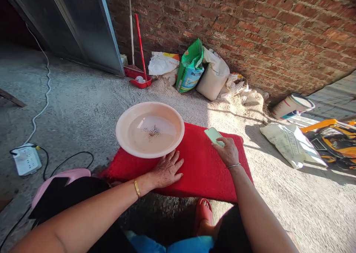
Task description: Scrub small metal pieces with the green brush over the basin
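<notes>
My left hand (168, 170) lies flat with fingers spread on a red cloth-covered low table (194, 164), its fingertips close to the near rim of a pale pink basin (122, 141). The basin stands on the table's left part and seems to hold clear water, with a dark, mottled pattern at its bottom. On the right part of the table, my right hand (228, 151) grips the near end of a mint-green smartphone (213, 135) between thumb and fingers. The phone is at or just above the cloth; I cannot tell which.
A white power strip (27, 160) with cables lies at left beside something pink (73, 175). Along the brick wall stand a red dustpan (141, 83), a green sack (191, 67), a white sack (214, 76) and a bucket (292, 106). An orange-and-black machine (333, 141) is at right.
</notes>
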A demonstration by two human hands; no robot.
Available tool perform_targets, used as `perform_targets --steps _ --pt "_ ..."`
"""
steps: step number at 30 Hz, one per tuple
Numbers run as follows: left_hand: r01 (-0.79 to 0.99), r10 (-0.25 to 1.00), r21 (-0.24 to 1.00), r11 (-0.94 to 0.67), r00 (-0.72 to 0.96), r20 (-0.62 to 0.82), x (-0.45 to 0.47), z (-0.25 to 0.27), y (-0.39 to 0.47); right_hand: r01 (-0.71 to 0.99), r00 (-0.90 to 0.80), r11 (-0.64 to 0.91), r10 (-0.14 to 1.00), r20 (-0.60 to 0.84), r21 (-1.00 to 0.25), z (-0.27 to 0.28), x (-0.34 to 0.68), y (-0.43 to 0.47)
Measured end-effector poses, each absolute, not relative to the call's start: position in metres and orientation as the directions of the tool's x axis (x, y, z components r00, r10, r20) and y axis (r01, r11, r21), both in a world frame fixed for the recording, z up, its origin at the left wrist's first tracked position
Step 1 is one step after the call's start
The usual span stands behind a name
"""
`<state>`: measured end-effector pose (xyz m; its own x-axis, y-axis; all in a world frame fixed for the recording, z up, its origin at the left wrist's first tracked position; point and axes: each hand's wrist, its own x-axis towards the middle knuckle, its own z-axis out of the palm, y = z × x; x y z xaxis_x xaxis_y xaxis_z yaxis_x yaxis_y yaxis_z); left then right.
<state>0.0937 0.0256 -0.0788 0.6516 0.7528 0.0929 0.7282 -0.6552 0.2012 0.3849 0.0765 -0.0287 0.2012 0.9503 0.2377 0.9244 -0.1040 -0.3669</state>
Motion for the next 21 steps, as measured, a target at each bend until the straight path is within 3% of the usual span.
perform_targets --steps 2,5,7,10,14,17,21 --pt "0.727 0.751 0.200 -0.657 0.654 0.090 0.094 -0.078 0.026 0.900 0.057 0.055 0.969 0.242 -0.433 -0.034 0.370 0.072" --pt "0.729 0.752 0.194 -0.656 0.653 0.089 0.093 -0.078 0.026 0.888 -0.102 0.196 0.966 0.238 -0.416 -0.040 0.354 0.066" --pt "0.729 0.752 0.191 -0.657 0.652 0.095 0.093 -0.077 0.026 0.920 -0.103 0.179 0.969 0.226 -0.349 -0.041 0.357 0.066" --pt "0.727 0.750 0.191 -0.659 0.654 0.100 0.094 -0.078 0.026 0.960 0.054 0.013 0.971 0.233 -0.279 -0.039 0.376 0.070" --pt "0.733 0.755 0.185 -0.655 0.646 0.116 0.094 -0.080 0.025 0.922 0.258 -0.156 0.930 0.260 -0.355 -0.038 0.386 0.083" --pt "0.732 0.754 0.181 -0.656 0.646 0.118 0.095 -0.080 0.025 0.897 0.242 -0.109 0.932 0.270 -0.429 -0.043 0.365 0.093" --pt "0.730 0.750 0.176 -0.661 0.652 0.112 0.095 -0.079 0.026 0.898 0.082 0.049 0.957 0.277 -0.437 -0.055 0.330 0.099"
